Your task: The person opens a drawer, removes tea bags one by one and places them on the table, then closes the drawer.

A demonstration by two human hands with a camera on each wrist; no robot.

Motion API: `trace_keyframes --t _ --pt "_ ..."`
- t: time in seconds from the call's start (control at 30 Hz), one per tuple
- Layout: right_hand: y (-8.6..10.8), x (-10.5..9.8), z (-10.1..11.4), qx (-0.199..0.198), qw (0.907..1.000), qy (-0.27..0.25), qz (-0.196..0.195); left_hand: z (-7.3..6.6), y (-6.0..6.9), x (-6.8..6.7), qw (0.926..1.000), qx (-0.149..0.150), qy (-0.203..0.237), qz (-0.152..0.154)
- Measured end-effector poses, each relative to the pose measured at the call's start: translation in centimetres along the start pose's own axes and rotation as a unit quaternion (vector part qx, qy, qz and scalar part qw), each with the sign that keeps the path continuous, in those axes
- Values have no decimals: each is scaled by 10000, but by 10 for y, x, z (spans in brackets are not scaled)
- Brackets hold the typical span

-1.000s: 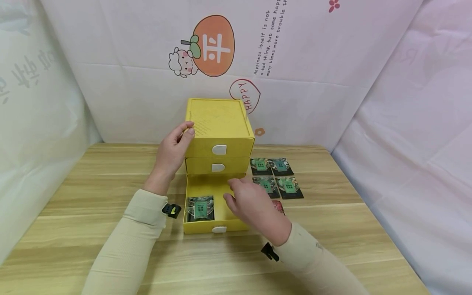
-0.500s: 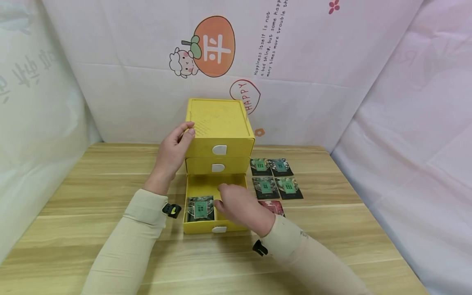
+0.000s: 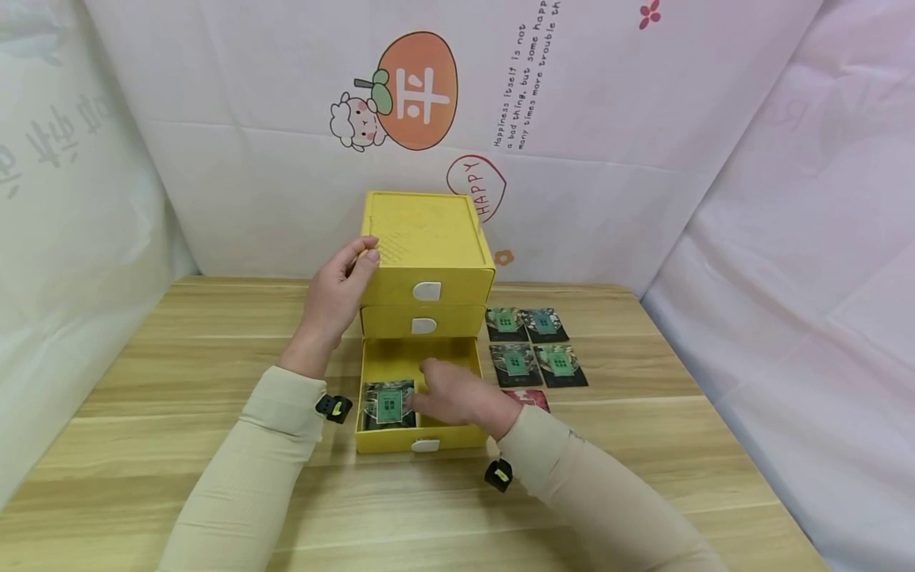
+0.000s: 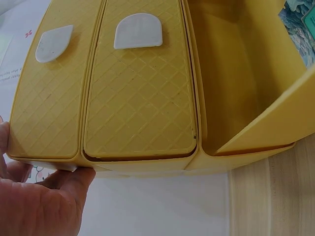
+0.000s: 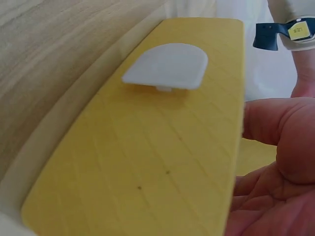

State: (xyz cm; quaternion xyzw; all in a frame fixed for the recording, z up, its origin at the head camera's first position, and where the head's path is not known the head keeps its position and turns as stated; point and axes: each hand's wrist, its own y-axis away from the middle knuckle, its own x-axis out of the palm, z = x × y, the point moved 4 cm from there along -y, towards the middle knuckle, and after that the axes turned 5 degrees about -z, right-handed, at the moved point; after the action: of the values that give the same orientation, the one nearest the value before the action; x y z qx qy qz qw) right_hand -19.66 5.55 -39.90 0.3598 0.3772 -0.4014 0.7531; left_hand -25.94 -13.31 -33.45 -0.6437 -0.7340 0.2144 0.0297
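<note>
A yellow drawer box (image 3: 427,230) with white tabs stands on the table, its bottom drawer (image 3: 422,438) pulled out. My left hand (image 3: 336,290) grips the box's upper left edge; in the left wrist view, the fingers (image 4: 78,182) curl round its side. My right hand (image 3: 457,393) is inside the bottom drawer, thumb at the right edge of a dark square packet (image 3: 389,405) with a green label. The right wrist view has the drawer's front (image 5: 152,147) before that hand, thumb and fingers apart; their tips are partly hidden behind it.
Several square packets (image 3: 561,364) with green labels lie in rows on the wooden table (image 3: 643,445), right of the box. A red packet (image 3: 529,399) lies nearer, partly hidden by my right hand. A printed white cloth (image 3: 286,159) hangs behind.
My right hand has moved left and slightly lower inside the drawer, up to the packet's right edge. More of the red packet came into view. My left hand keeps its place.
</note>
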Motion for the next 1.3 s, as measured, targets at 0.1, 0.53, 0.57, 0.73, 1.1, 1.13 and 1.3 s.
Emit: trace_keyframes --t 0.1,0.53,0.57,0.73,1.1,1.13,1.3 --pt "-1 3 -3 96 9997 -204 71 0 0 0 10000 7 -11 -14" --pt "-7 10 -8 290 9973 -652 168 2 0 1 10000 -16 -34 -40" --pt "-7 10 -8 289 9969 -715 167 2 0 1 10000 -21 -35 -42" --pt "-11 12 -6 252 9939 -1059 174 2 0 1 10000 -47 -11 -47" --pt "-13 16 -8 472 9782 -2020 83 -1 1 1 10000 -72 25 -40" --pt "-13 17 -8 484 9766 -2092 88 0 1 1 10000 -73 17 -41" --pt "-12 17 -9 530 9715 -2309 99 2 0 1 9999 -92 6 -68"
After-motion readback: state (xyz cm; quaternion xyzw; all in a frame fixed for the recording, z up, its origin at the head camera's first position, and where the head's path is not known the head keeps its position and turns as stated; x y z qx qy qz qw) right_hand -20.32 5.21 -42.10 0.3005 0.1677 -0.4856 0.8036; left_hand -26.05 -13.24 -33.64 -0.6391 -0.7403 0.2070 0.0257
